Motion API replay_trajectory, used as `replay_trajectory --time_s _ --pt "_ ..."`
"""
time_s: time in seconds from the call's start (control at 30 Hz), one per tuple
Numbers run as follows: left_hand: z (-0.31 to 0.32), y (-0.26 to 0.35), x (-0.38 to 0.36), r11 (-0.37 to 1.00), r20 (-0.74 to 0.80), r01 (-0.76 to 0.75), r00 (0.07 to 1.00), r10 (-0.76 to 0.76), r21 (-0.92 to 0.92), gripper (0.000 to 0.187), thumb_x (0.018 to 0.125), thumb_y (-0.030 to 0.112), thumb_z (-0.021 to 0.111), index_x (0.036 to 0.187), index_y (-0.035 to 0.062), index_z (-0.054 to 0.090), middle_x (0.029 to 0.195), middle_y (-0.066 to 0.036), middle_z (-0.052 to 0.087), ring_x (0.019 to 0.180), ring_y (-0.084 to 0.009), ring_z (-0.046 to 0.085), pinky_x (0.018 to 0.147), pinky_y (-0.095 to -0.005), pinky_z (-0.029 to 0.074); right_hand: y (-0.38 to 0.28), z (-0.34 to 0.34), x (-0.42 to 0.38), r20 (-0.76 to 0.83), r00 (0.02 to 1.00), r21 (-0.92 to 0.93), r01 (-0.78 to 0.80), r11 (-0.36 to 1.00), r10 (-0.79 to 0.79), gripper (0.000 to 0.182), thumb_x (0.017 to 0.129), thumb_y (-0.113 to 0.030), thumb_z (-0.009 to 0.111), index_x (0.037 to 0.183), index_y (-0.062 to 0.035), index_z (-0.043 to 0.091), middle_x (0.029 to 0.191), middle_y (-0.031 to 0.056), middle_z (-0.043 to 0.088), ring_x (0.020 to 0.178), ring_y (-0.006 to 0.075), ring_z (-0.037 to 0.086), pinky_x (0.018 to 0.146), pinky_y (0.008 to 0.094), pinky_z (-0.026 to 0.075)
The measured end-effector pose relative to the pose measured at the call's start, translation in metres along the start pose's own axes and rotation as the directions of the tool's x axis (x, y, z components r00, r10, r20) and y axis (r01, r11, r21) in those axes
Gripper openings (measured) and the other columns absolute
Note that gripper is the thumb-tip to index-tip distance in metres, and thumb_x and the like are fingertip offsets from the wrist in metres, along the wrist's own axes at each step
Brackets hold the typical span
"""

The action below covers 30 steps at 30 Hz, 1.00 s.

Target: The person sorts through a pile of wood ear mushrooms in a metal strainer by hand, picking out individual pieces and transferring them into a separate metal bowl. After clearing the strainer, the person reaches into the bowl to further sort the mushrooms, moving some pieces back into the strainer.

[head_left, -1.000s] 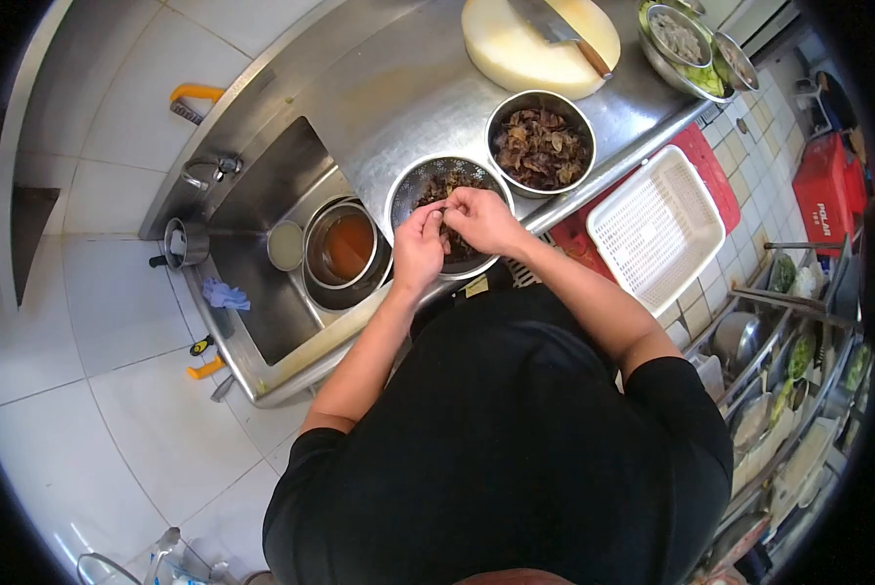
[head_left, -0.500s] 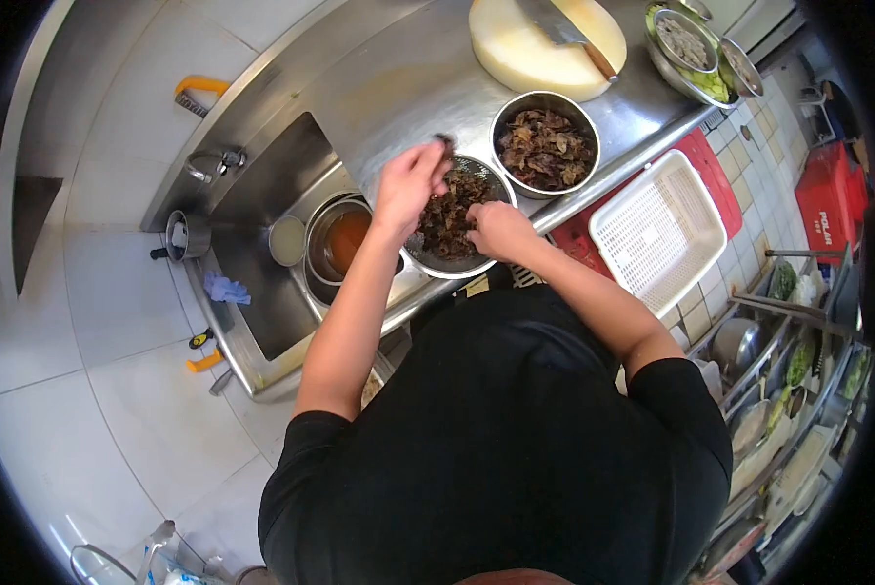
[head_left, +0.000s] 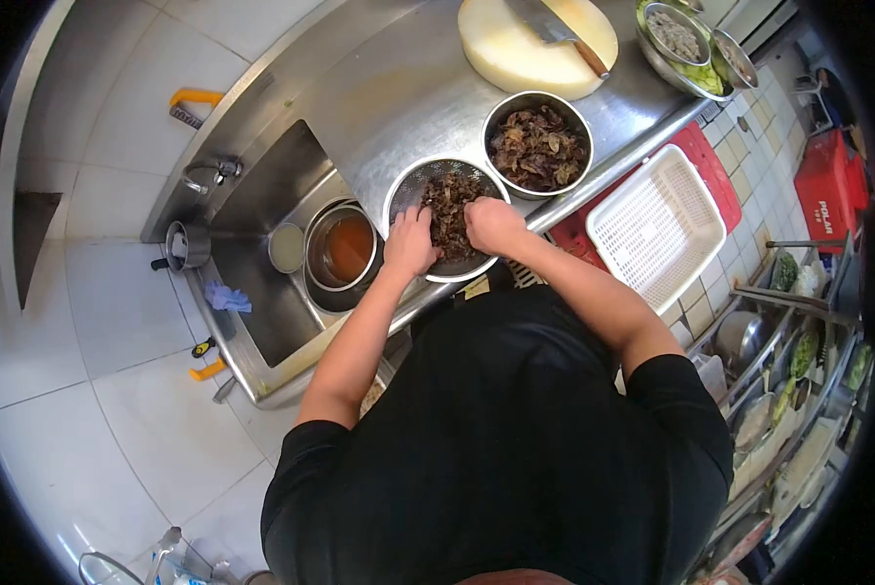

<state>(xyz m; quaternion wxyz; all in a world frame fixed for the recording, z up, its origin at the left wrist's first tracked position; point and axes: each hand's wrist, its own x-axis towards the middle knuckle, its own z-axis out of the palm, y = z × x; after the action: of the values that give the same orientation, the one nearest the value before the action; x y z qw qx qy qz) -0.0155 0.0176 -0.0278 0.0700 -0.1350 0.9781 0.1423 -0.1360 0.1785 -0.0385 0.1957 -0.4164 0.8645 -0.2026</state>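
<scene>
A perforated metal colander (head_left: 405,187) holds dark brown, ruffled pieces (head_left: 449,207) that look like soaked wood ear fungus. My left hand (head_left: 411,242) rests at the colander's left side, its fingers stretched over the edge of the pieces. Inside the right part, my right hand (head_left: 496,227) has its fingers curled into the fungus; the fingertips are partly hidden. A deep metal pot (head_left: 588,146) filled with more of the same brown pieces stands just beyond the colander, to the right.
A cleaver (head_left: 569,39) lies on a thick round chopping board (head_left: 491,54). The sink (head_left: 262,200) at left contains a pot of orange-brown liquid (head_left: 348,246). Below the counter edge at right sits a white plastic basket (head_left: 657,224). Stacked bowls (head_left: 676,68) stand at the far right.
My left hand has come down from above the colander, where it held a dark piece, onto its left side. My right hand stays in the colander, its fingers now more curled.
</scene>
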Motion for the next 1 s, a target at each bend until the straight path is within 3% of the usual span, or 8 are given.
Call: replay_trajectory --time_s 0.1,0.37,0.53,0.67,0.8,0.83,0.93,1.0 --pt "0.001 -0.006 -0.011 0.995 0.118 0.091 0.989 -0.086 -0.043 0.039 0.075 0.016 0.082 0.107 0.0054 0.062 0.115 -0.017 0.062 0.11 -0.0383 0.062 0.093 -0.0477 0.052 0.002 -0.007 -0.002 0.036 0.999 0.089 0.031 0.996 -0.034 0.014 0.084 -0.015 0.062 0.088 -0.0035 0.068 0.094 0.0215 0.07 0.091 0.0393 0.068 0.083 0.0482 0.055" --pt "-0.011 0.018 0.001 0.947 -0.054 -0.025 0.999 0.008 -0.319 0.042 0.082 0.021 0.077 0.121 0.0094 0.067 0.109 -0.016 0.066 0.107 -0.036 0.064 0.091 -0.0458 0.052 0.005 -0.015 0.012 0.034 0.996 0.21 0.068 0.975 -0.077 0.013 0.083 -0.014 0.063 0.087 -0.0025 0.069 0.092 0.0219 0.071 0.089 0.0394 0.069 0.083 0.0474 0.055" --pt "0.013 0.013 0.011 0.83 -0.164 -0.027 0.983 -0.078 -0.558 0.029 0.087 0.018 0.073 0.114 0.0068 0.073 0.098 -0.016 0.073 0.087 -0.0322 0.071 0.078 -0.0379 0.055 -0.001 -0.02 0.012 0.06 0.997 0.585 -0.069 0.808 0.042 0.022 0.088 -0.011 0.065 0.107 -0.0008 0.066 0.091 0.0115 0.071 0.083 0.0237 0.068 0.078 0.0359 0.054" --pt "-0.012 0.01 0.004 0.391 0.141 0.144 0.989 -0.037 -0.909 0.028 0.1 0.01 0.059 0.127 0.0028 0.067 0.095 -0.004 0.073 0.076 -0.0095 0.065 0.071 -0.0268 0.053 0.0 -0.02 0.006 0.073 0.997 0.856 -0.045 0.515 -0.036 0.035 0.092 -0.001 0.062 0.128 0.0009 0.06 0.093 0.003 0.069 0.083 0.0116 0.064 0.076 0.0291 0.053" --pt "-0.011 0.001 0.002 0.185 0.156 0.144 0.986 0.054 -0.972 0.031 0.103 0.006 0.052 0.131 0.0023 0.063 0.099 -0.003 0.072 0.079 -0.0094 0.063 0.074 -0.0255 0.053 -0.009 -0.038 -0.001 0.101 0.995 0.764 -0.068 0.642 -0.015 0.034 0.094 0.0 0.063 0.128 0.0012 0.062 0.094 0.0034 0.068 0.085 0.0085 0.063 0.077 0.0261 0.052" --pt "-0.012 -0.002 0.003 0.163 0.163 0.153 0.986 0.047 -0.975 0.031 0.104 0.006 0.051 0.132 0.0031 0.063 0.101 -0.004 0.072 0.079 -0.0095 0.063 0.074 -0.0257 0.053 -0.012 -0.04 -0.003 0.104 0.994 0.816 -0.103 0.569 0.03 0.033 0.093 -0.001 0.062 0.126 0.0026 0.063 0.096 0.0086 0.071 0.087 0.016 0.067 0.08 0.03 0.053" --pt "-0.027 -0.012 0.0 0.328 0.162 0.194 0.979 -0.121 -0.924 0.032 0.103 0.007 0.052 0.132 0.0028 0.063 0.102 -0.004 0.074 0.078 -0.0102 0.064 0.074 -0.0258 0.053 -0.002 -0.028 0.002 -0.121 0.985 0.475 -0.052 0.878 0.124 0.041 0.085 -0.003 0.064 0.126 0.0015 0.063 0.104 0.0188 0.071 0.1 0.0298 0.069 0.091 0.0414 0.053" --pt "-0.05 -0.017 -0.006 0.7 0.031 0.163 0.98 -0.197 -0.695 0.035 0.095 0.006 0.056 0.128 0.0057 0.066 0.099 -0.008 0.077 0.076 -0.013 0.068 0.074 -0.0289 0.055 0.006 -0.013 0.006 -0.164 0.983 0.276 -0.035 0.96 0.083 0.048 0.082 -0.004 0.064 0.13 0.0027 0.059 0.116 0.0224 0.067 0.11 0.0357 0.064 0.097 0.0445 0.051"
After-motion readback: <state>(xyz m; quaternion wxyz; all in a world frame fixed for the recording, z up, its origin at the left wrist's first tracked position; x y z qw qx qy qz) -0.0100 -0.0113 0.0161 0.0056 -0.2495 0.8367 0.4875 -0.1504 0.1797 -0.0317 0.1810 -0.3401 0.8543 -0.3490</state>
